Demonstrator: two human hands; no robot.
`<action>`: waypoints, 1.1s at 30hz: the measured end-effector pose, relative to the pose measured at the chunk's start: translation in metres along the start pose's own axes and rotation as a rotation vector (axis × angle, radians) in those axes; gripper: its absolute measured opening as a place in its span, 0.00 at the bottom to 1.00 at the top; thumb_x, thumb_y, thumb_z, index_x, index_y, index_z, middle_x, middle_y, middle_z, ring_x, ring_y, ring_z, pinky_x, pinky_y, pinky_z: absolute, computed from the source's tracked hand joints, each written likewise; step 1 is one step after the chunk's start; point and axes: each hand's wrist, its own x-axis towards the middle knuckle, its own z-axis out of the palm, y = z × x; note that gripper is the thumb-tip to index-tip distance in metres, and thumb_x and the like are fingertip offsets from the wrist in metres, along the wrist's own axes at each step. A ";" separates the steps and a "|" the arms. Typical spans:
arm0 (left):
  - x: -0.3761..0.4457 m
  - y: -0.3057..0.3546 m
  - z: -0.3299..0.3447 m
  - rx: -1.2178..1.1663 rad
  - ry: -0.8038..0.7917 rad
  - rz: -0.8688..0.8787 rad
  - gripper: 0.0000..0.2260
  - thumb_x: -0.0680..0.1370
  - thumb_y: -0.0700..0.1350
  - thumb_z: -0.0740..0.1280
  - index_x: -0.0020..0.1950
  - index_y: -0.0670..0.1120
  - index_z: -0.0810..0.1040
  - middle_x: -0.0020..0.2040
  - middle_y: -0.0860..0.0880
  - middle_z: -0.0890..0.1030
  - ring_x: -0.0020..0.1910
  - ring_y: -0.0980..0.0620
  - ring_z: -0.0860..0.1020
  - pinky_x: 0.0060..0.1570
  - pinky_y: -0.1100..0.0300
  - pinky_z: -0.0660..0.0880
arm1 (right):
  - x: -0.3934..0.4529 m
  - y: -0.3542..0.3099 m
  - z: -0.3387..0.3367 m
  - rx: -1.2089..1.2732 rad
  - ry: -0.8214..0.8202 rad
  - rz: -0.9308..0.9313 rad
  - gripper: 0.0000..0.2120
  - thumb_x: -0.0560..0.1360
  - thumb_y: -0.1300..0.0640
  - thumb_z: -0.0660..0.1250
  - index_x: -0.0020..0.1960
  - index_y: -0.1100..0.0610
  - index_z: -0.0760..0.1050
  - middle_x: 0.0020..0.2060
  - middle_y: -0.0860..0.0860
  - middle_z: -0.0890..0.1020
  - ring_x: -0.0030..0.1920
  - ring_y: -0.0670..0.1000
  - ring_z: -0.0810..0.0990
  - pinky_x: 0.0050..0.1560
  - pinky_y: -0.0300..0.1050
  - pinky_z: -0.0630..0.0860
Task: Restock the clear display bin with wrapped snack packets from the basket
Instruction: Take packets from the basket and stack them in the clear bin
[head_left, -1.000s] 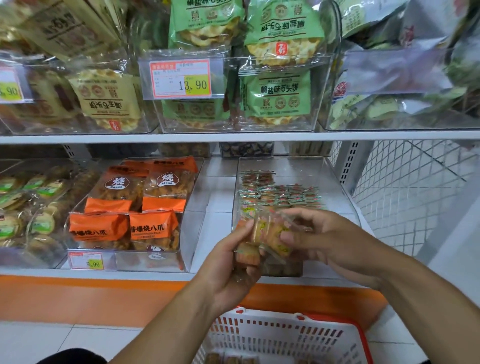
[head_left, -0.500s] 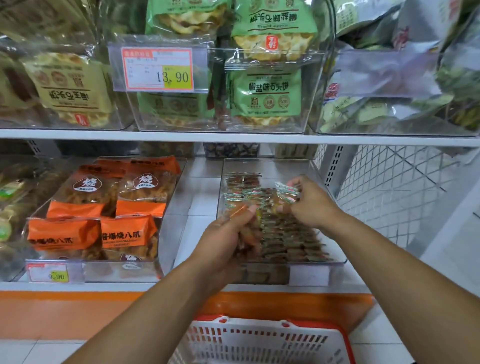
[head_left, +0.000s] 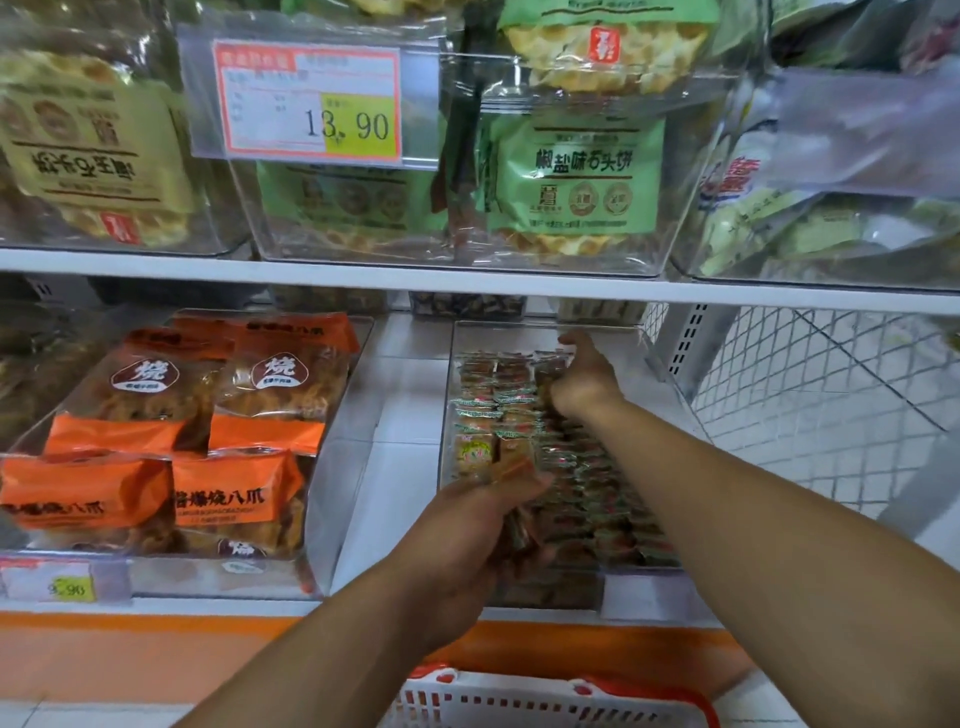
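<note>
The clear display bin stands on the lower shelf, its floor covered with rows of small wrapped snack packets. My right hand reaches deep to the bin's back row, thumb raised, with its fingers curled on a packet there. Over the bin's front left, my left hand grips a bunch of the same packets. Below my arms, at the bottom edge, is the rim of the white and red basket; its inside is out of sight.
A second clear bin of orange snack bags sits left of the display bin. The upper shelf edge hangs low over the back of both bins. A wire mesh panel closes the right side.
My right hand has gone from the bundle in front of me to the bin's back row. My left hand has moved forward over the bin's front with its bunch. The view has come closer.
</note>
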 end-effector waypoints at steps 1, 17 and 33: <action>0.001 0.000 0.000 -0.009 0.006 -0.007 0.12 0.76 0.44 0.75 0.59 0.46 0.83 0.47 0.45 0.88 0.40 0.51 0.86 0.36 0.58 0.80 | -0.003 0.001 0.002 -0.016 0.007 -0.026 0.32 0.74 0.68 0.68 0.73 0.50 0.65 0.61 0.59 0.77 0.51 0.58 0.79 0.37 0.41 0.72; -0.010 0.007 -0.001 -0.296 -0.062 0.008 0.15 0.76 0.48 0.72 0.58 0.41 0.81 0.52 0.38 0.83 0.45 0.43 0.83 0.37 0.52 0.82 | -0.034 -0.008 -0.024 -0.180 -0.037 -0.117 0.34 0.78 0.66 0.65 0.80 0.51 0.58 0.75 0.58 0.67 0.65 0.60 0.76 0.52 0.44 0.76; -0.027 -0.002 -0.007 -0.301 -0.007 0.066 0.18 0.82 0.50 0.64 0.67 0.41 0.79 0.61 0.33 0.82 0.60 0.35 0.82 0.51 0.44 0.84 | -0.230 -0.005 -0.041 0.195 -0.097 -0.477 0.17 0.75 0.57 0.74 0.56 0.39 0.75 0.50 0.32 0.83 0.53 0.32 0.80 0.54 0.31 0.76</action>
